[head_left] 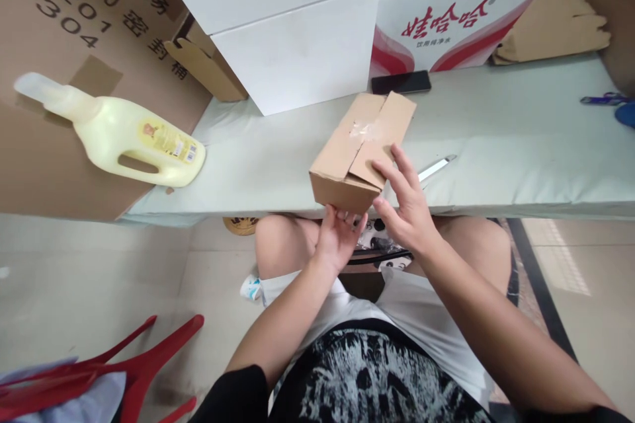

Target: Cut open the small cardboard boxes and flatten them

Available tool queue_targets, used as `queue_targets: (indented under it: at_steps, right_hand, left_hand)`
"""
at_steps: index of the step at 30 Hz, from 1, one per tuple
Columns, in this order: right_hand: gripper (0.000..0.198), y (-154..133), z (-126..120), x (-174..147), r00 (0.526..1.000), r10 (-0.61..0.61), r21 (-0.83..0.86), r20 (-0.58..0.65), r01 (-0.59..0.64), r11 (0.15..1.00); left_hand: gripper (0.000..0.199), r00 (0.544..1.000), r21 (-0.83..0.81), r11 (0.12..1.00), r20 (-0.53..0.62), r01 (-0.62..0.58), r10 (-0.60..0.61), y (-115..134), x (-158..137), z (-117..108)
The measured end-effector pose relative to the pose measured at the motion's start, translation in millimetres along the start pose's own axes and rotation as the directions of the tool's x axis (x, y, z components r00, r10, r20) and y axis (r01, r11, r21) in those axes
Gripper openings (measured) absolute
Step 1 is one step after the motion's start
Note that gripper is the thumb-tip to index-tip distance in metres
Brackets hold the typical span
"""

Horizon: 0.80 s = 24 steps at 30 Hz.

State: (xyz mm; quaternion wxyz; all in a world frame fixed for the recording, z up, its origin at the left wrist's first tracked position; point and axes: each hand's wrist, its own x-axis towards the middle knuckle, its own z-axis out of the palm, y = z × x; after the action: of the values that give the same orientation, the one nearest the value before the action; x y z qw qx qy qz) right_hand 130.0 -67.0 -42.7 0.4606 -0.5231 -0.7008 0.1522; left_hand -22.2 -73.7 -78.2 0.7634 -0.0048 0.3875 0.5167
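A small brown cardboard box (pixel 342 152) lies tilted at the table's near edge, its top flaps meeting under a strip of clear tape. One flap is slightly raised at the near right corner. My left hand (pixel 340 241) cups the near end from underneath, its fingertips partly hidden below the box. Around the near right corner is my right hand (pixel 409 205), with fingers on the top flap and the thumb at the front edge. Just right of that hand, a utility knife (pixel 436 167) lies on the cloth.
White cartons (pixel 307 46) are stacked behind, with a black phone (pixel 401 82) before them. A pale yellow jug (pixel 143 139) stands left, beside a large carton (pixel 40 145). Folded cardboard (pixel 550 26) and purple scissors (pixel 602 100) are at right. A red stool (pixel 143 357) is lower left.
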Motion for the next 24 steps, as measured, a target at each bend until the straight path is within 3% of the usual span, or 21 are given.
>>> queue_targets:
  at_steps: [5, 8, 10, 12, 14, 15, 17, 18, 19, 20, 21, 22, 24]
  right_hand:
    - [0.028, 0, -3, 3, 0.99, 0.122, -0.069, -0.073, -0.127, 0.99]
    - [0.041, 2, -4, 3, 0.987, 0.156, -0.106, -0.047, -0.16, 0.981]
    - [0.048, 3, -6, 3, 0.987, 0.159, -0.129, -0.009, -0.159, 0.979]
    - [0.048, 5, -7, 3, 0.988, 0.151, -0.151, 0.012, -0.148, 0.977]
    - [0.047, 6, -7, 3, 0.991, 0.134, -0.164, 0.015, -0.13, 0.978]
    - [0.048, 7, -7, 2, 0.992, 0.125, -0.165, 0.012, -0.122, 0.979]
    - [0.049, 8, -5, 1, 0.993, 0.115, -0.162, 0.0, -0.114, 0.98]
    - [0.049, 9, -3, 1, 0.993, 0.114, -0.158, -0.007, -0.114, 0.981]
    - [0.049, 9, -2, 0, 0.993, 0.115, -0.152, -0.012, -0.115, 0.982]
    - [0.049, 9, -1, 0, 0.993, 0.117, -0.146, -0.015, -0.118, 0.982]
    - [0.049, 9, 0, -1, 0.993, 0.118, -0.141, -0.016, -0.119, 0.983]
    - [0.05, 9, 0, -1, 0.993, 0.118, -0.136, -0.016, -0.12, 0.984]
    - [0.05, 9, 0, -3, 0.993, 0.115, -0.123, -0.013, -0.116, 0.986]
  left_hand:
    - [0.018, 0.989, 0.097, 0.985, 0.011, 0.142, -0.144, -27, -4, -18]
    - [0.015, 0.978, 0.246, 0.947, -0.013, 0.205, -0.208, -29, -11, -28]
    - [0.02, 0.947, 0.459, 0.84, -0.012, 0.29, -0.321, -18, -21, -31]
    - [0.028, 0.894, 0.707, 0.638, 0.019, 0.305, -0.448, 6, -35, -25]
    - [0.035, 0.858, 0.857, 0.499, 0.155, 0.13, -0.489, 38, -50, -9]
    - [0.036, 0.867, 0.877, 0.481, 0.251, -0.014, -0.431, 53, -56, 2]
    - [0.03, 0.867, 0.851, 0.404, 0.447, -0.335, -0.222, 79, -62, 27]
    - [0.025, 0.848, 0.821, 0.3, 0.525, -0.485, -0.068, 87, -60, 39]
    - [0.021, 0.798, 0.784, 0.154, 0.599, -0.602, 0.068, 91, -55, 49]
    - [0.022, 0.726, 0.738, -0.007, 0.667, -0.675, 0.167, 92, -47, 58]
    - [0.026, 0.657, 0.688, -0.155, 0.724, -0.709, 0.209, 91, -37, 65]
    - [0.031, 0.617, 0.648, -0.274, 0.761, -0.711, 0.201, 88, -26, 70]
    - [0.042, 0.628, 0.618, -0.392, 0.769, -0.682, 0.119, 80, -5, 72]
